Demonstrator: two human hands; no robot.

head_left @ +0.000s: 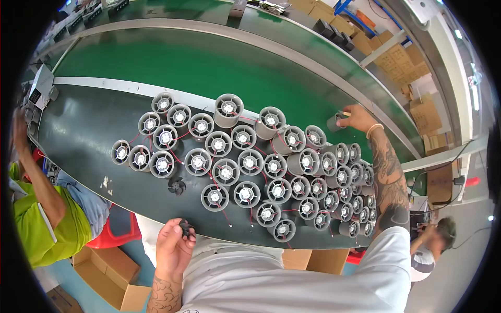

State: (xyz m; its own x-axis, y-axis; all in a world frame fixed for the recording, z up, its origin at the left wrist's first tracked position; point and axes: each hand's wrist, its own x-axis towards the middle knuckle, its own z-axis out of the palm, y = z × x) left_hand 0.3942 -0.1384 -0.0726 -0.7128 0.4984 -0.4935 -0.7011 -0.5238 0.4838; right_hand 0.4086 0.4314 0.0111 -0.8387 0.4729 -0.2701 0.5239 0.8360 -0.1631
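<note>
My left hand (171, 248) is closed around a small black fan blade (185, 228), held just off the table's near edge. At the far right, my right hand (358, 118) reaches over the green conveyor belt (177, 60) and grips a grey cylindrical housing (334, 123) by its upper rim. Between my hands stand many grey fan housings (226, 172) on the dark table (94, 135), open ends up, with spoked centres, whitish hubs and red wires. Another black fan blade (177, 186) lies on the tabletop, beyond my left hand.
At the left a person in a yellow-green top (65, 227) sits near a red stool (117, 229). An open cardboard box (112, 276) lies on the floor. A metal rail (292, 49) runs beyond the belt, with stacked cartons (396, 60) behind. Another person (430, 242) is at the right.
</note>
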